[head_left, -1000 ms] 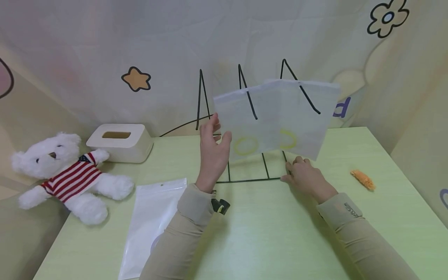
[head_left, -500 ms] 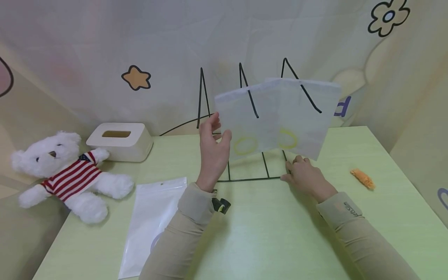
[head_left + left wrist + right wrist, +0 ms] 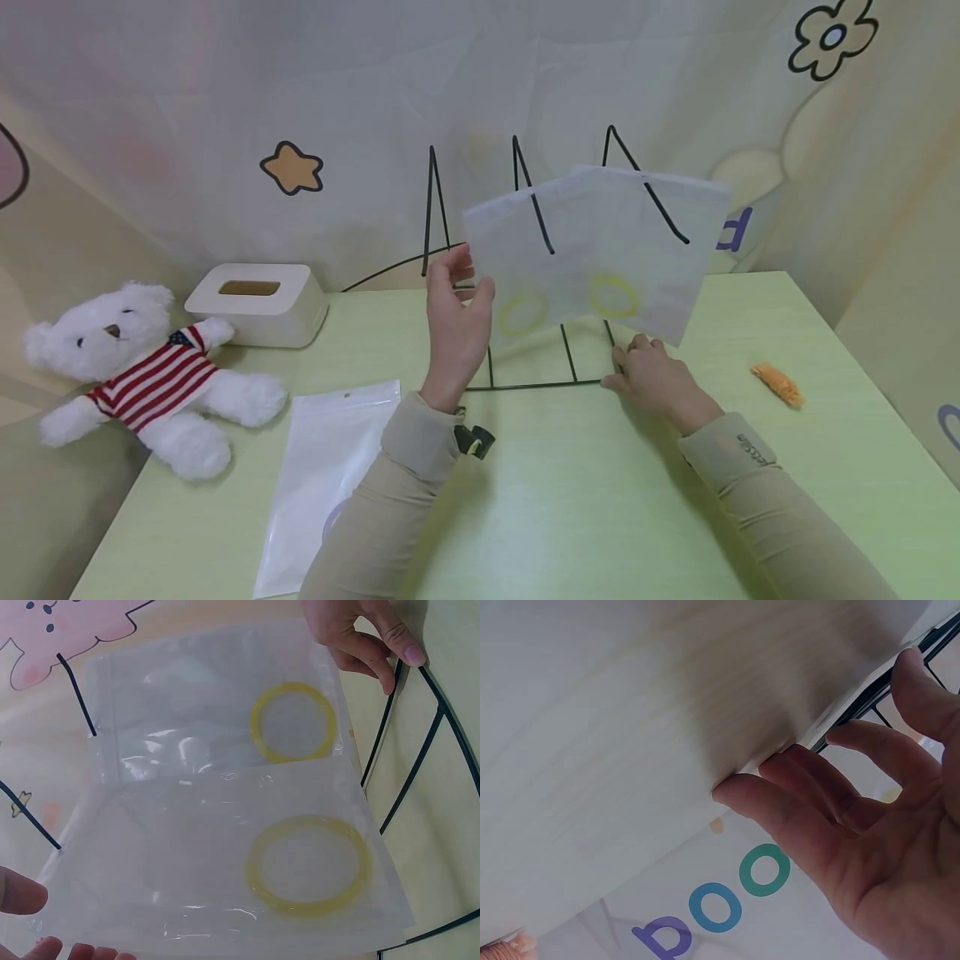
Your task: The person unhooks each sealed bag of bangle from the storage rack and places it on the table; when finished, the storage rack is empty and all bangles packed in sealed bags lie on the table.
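A black wire rack [image 3: 534, 386] with three upright prongs stands towards the back of the table. From two prongs hang translucent plastic bags, a left bag [image 3: 540, 258] and a right bag [image 3: 667, 275]. Each shows a yellow ring low down, plainest in the left wrist view, where the upper ring [image 3: 256, 726] and lower ring [image 3: 364, 870] appear. My left hand [image 3: 459, 333] is at the left bag's outer edge, thumb apart from the fingers. With thumb and fingers, my right hand [image 3: 658, 387] holds the rack's front right base corner.
Left on the table sits a white teddy bear [image 3: 165, 375] in a striped shirt, beside a white tissue box [image 3: 277, 325]. A flat white pouch [image 3: 322, 467] lies partly under the left forearm. An orange bundle [image 3: 777, 384] lies right. A printed curtain [image 3: 360, 92] hangs behind.
The left bag has swung slightly to the right at its outer edge, and more of the right bag's ring shows. Both hands have stayed almost in place.
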`<move>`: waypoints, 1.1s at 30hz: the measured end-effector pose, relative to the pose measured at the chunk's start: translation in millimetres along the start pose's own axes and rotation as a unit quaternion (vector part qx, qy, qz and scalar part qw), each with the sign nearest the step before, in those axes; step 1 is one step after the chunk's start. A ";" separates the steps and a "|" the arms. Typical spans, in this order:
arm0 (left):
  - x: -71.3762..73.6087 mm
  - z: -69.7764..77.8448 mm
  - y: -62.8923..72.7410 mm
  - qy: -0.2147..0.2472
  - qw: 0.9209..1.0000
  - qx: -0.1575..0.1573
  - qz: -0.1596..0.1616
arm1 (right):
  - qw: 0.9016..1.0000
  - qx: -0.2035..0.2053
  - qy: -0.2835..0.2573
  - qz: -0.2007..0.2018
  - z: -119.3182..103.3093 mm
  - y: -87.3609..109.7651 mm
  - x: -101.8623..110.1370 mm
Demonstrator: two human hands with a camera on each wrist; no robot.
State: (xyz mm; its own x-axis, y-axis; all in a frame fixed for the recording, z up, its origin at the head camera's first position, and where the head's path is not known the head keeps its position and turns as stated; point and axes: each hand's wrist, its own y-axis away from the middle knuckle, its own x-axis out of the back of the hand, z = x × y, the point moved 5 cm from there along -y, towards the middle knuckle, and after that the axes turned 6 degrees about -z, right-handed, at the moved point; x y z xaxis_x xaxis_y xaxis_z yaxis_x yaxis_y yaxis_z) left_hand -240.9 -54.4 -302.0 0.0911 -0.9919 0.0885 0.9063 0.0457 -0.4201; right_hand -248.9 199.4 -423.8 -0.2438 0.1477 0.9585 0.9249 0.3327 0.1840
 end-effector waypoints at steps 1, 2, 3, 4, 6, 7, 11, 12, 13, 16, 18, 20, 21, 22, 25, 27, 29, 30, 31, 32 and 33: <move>0.2 0.0 0.0 0.001 1.000 0.001 0.001 | 1.000 0.000 0.000 0.000 0.1 -0.1 -0.2; 0.4 0.0 -0.1 0.001 1.000 0.002 0.002 | 1.000 -0.001 0.001 0.000 0.1 -0.1 -0.3; 0.6 0.0 -0.1 0.002 1.000 0.003 0.002 | 1.000 -0.001 0.000 0.000 0.1 -0.2 -0.4; 0.8 0.0 -0.1 0.003 1.000 0.004 0.003 | 1.000 -0.001 0.001 -0.001 0.1 -0.1 -0.4; 1.2 0.2 -0.2 0.005 1.000 0.006 0.003 | 1.000 -0.002 0.001 -0.001 0.0 -0.3 -0.4; 1.3 0.4 -0.1 0.005 1.000 0.007 0.004 | 1.000 -0.003 0.000 -0.001 -0.1 -0.2 -0.4; 1.7 1.2 0.2 0.006 1.000 0.004 0.004 | 1.000 -0.006 -0.004 -0.004 -0.6 0.1 -0.3; 1.8 1.5 0.2 0.005 1.000 0.003 0.004 | 1.000 -0.006 -0.004 -0.005 -0.8 0.2 -0.2; 1.8 1.6 0.2 0.005 1.000 0.001 0.004 | 1.000 -0.006 -0.004 -0.005 -1.1 0.3 0.0; 1.9 2.5 -0.1 0.000 1.000 -0.010 0.003 | 1.000 -0.005 -0.002 -0.003 -1.6 0.4 0.3; 2.1 3.1 -0.7 -0.005 1.000 -0.016 0.002 | 1.000 -0.005 0.000 -0.002 -1.9 0.5 0.5; 2.4 3.8 -1.3 -0.013 1.000 -0.023 0.002 | 1.000 -0.005 0.001 -0.002 -2.2 0.6 0.6; 2.7 4.0 -1.5 -0.016 1.000 -0.025 0.003 | 1.000 -0.004 0.002 -0.002 -2.5 0.7 0.6; 2.9 4.3 -1.8 -0.020 0.999 -0.026 0.004 | 1.000 -0.004 0.002 -0.001 -2.5 0.8 0.8; 4.1 5.6 -2.8 -0.030 0.999 -0.034 0.012 | 1.000 -0.002 0.003 0.000 -2.5 0.9 1.0; 4.9 6.8 -3.3 -0.034 0.998 -0.041 0.019 | 1.000 -0.001 0.003 0.001 -2.2 0.6 0.9; 5.7 7.7 -3.8 -0.038 0.998 -0.050 0.027 | 1.000 -0.001 0.003 0.001 -1.7 0.4 0.5; 6.1 8.2 -4.0 -0.039 0.997 -0.055 0.031 | 1.000 -0.001 0.002 0.002 -1.5 0.3 0.3; 6.3 8.8 -4.2 -0.040 0.997 -0.060 0.034 | 1.000 -0.001 0.002 0.002 -1.4 0.2 0.1; 6.5 9.1 -4.2 -0.038 0.996 -0.066 0.037 | 1.000 0.000 0.002 0.003 -1.3 0.0 -0.1; 6.7 9.3 -4.4 -0.039 0.996 -0.071 0.040 | 1.000 0.000 0.001 0.003 -1.2 0.0 -0.2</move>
State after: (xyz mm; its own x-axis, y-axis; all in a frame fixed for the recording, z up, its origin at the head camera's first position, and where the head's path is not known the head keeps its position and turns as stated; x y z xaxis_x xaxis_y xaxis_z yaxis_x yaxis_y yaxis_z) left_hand -240.4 -60.2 -291.2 0.1962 -0.9736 0.1169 0.8283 0.1007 -0.5512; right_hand -248.5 198.3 -423.7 -0.2375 0.1469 0.9602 0.9265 0.3314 0.1785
